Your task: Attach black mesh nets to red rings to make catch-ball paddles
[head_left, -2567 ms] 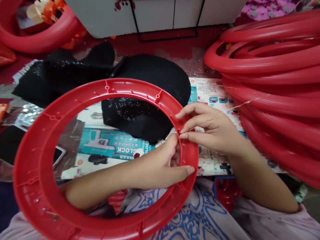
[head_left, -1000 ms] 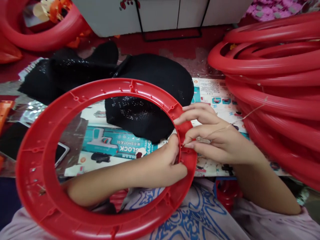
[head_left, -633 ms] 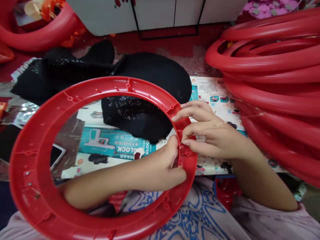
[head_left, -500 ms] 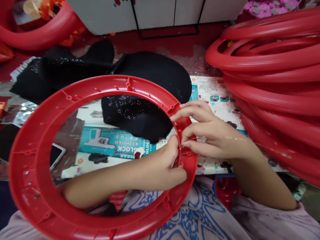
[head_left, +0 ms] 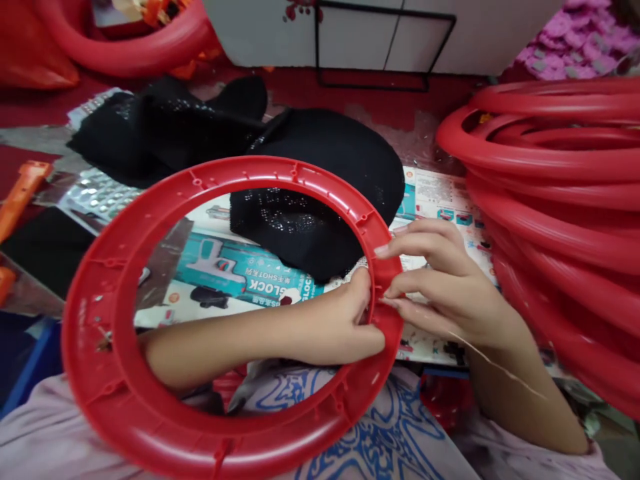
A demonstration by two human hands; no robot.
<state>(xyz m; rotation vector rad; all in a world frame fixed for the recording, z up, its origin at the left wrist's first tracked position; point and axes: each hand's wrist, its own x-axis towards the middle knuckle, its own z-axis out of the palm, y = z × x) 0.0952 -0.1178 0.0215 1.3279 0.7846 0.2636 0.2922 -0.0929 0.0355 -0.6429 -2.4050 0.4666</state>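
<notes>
A red plastic ring, its hollow ribbed side with small screw posts facing up, is held tilted above my lap. My left forearm passes through the ring's opening. My left hand is closed around the ring's right-hand part, thumb on the inner rim. From the outer side my right hand reaches over the same part, its fingertips pinched together inside the channel. A thin pale strand trails from the right hand past the forearm; what the fingertips pinch is mostly hidden. Small metallic bits sit in the ring's left channel.
Black sequined fabric lies behind the ring on a printed cardboard sheet. A tall stack of red rings stands on the right. Silver-studded sheets and an orange part are on the left. White panels stand at the back.
The view has shifted, so most things appear farther right. The strand now hangs out beyond my right wrist, where before it lay across the hand. Both hands stay at the same part of the ring.
</notes>
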